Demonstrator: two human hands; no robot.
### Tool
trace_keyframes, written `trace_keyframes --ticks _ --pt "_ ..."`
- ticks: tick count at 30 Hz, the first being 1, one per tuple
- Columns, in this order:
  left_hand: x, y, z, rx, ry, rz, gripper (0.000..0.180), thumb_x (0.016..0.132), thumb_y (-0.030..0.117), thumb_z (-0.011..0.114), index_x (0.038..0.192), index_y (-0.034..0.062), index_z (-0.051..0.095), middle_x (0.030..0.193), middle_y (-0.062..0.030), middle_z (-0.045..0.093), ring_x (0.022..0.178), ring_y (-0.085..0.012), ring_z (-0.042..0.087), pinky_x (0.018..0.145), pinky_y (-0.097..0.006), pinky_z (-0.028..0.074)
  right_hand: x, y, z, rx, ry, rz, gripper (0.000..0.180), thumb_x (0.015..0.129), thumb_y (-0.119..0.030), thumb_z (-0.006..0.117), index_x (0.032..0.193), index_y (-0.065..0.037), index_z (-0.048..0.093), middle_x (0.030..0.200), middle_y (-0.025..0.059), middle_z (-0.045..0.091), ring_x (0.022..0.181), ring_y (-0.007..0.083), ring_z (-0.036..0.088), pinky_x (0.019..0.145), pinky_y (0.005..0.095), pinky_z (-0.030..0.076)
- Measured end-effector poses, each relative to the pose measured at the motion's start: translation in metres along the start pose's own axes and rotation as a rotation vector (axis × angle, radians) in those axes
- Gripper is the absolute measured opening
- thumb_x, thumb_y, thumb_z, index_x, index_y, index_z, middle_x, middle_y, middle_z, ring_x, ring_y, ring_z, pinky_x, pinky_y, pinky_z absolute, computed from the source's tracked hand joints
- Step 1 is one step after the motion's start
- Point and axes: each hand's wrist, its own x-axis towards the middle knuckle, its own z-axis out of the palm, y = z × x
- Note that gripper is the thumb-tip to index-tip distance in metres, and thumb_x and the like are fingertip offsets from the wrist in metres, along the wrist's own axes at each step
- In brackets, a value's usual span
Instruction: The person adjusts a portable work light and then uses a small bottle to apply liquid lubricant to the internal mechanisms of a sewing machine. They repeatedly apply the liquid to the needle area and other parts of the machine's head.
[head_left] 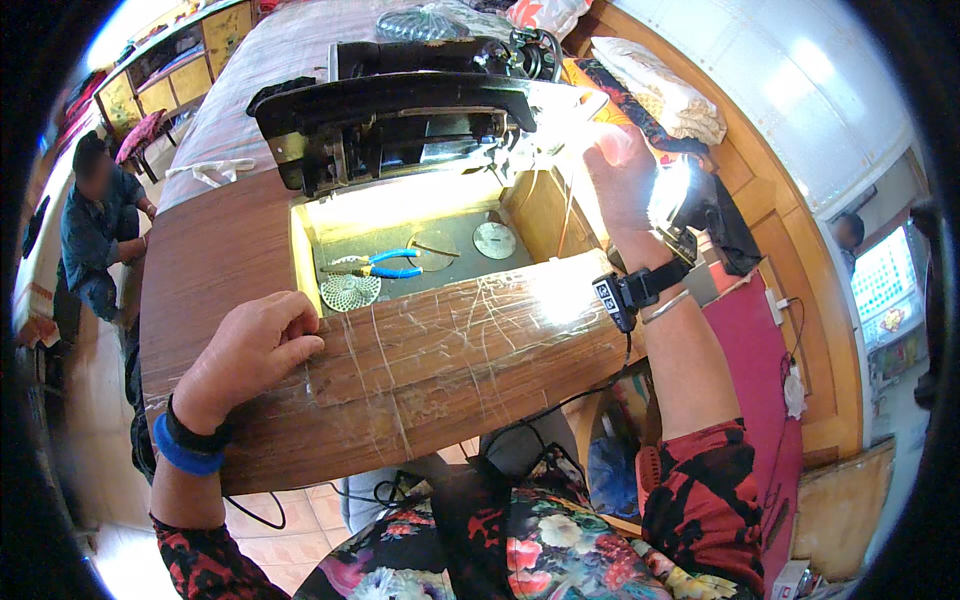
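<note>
A black sewing machine head (400, 120) is tipped back on its brown wooden table (215, 240), its underside facing me. Below it, the open well (400, 205) holds blue-handled pliers (390, 264), a round perforated disc (351, 291), a round metal plate (493, 240) and a thin screwdriver-like tool (436, 250). My left hand (262, 350) rests on the tabletop by the well's front left corner, fingers curled with nothing visible in them. My right hand (622, 175) is raised at the machine's right end. Strong glare washes out its fingers and anything they hold.
A bed (240, 130) with a striped cover stands behind the table. Another person (98, 225) crouches at the left. A small device (615, 300) strapped to my right wrist trails a black cable (560, 402) below the table edge. A wooden door (800, 300) stands right.
</note>
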Motion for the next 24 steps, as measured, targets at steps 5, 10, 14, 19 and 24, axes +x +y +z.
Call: trace_keyframes --ticks 5,10,14,19,24 --pt "0.0003 -0.0010 0.0001 -0.002 -0.017 -0.035 0.015 0.086 0.007 0.073 0.096 0.0000 0.064 0.083 -0.0126 0.063 0.075 -0.0229 0.063 0.069 -0.035 0.051 -0.0007 -0.0018 0.0020 -0.006 -0.001 -0.059 0.029 0.080 -0.011 0.076 0.104 -0.001 0.064 0.094 0.0165 0.073 0.088 0.0296 0.072 0.082 0.0390 0.056" --pt "0.0006 -0.0010 0.0000 -0.014 -0.013 -0.001 0.016 0.089 0.011 0.073 0.096 0.0005 0.063 0.082 -0.0144 0.063 0.074 -0.0282 0.063 0.068 -0.039 0.050 0.0003 -0.0004 0.0031 0.034 -0.002 -0.099 0.028 0.080 -0.011 0.076 0.104 -0.002 0.064 0.092 0.0162 0.073 0.085 0.0302 0.072 0.080 0.0394 0.056" --pt "0.0000 -0.0016 0.0002 -0.021 -0.011 -0.008 0.016 0.088 0.011 0.073 0.095 0.0007 0.063 0.083 -0.0142 0.063 0.074 -0.0280 0.064 0.068 -0.038 0.050 -0.0002 -0.0021 0.0003 -0.065 -0.021 -0.038 0.028 0.086 -0.018 0.076 0.107 -0.002 0.068 0.097 0.0118 0.073 0.092 0.0232 0.071 0.087 0.0345 0.054" --pt "0.0001 -0.0016 -0.0005 -0.006 -0.009 0.005 0.016 0.088 0.012 0.074 0.095 0.0010 0.063 0.083 -0.0143 0.063 0.075 -0.0283 0.064 0.068 -0.038 0.051 -0.0015 -0.0040 0.0011 -0.076 0.071 -0.093 0.031 0.080 -0.013 0.077 0.105 -0.002 0.063 0.092 0.0162 0.073 0.086 0.0316 0.072 0.080 0.0399 0.056" --pt "0.0004 0.0004 -0.0009 0.002 -0.010 0.008 0.016 0.089 0.012 0.073 0.095 0.0008 0.063 0.084 -0.0144 0.063 0.075 -0.0276 0.063 0.069 -0.038 0.050 -0.0036 0.0021 0.0014 -0.077 0.055 -0.060 0.032 0.080 -0.013 0.076 0.107 0.000 0.064 0.095 0.0172 0.073 0.091 0.0317 0.071 0.084 0.0390 0.055"
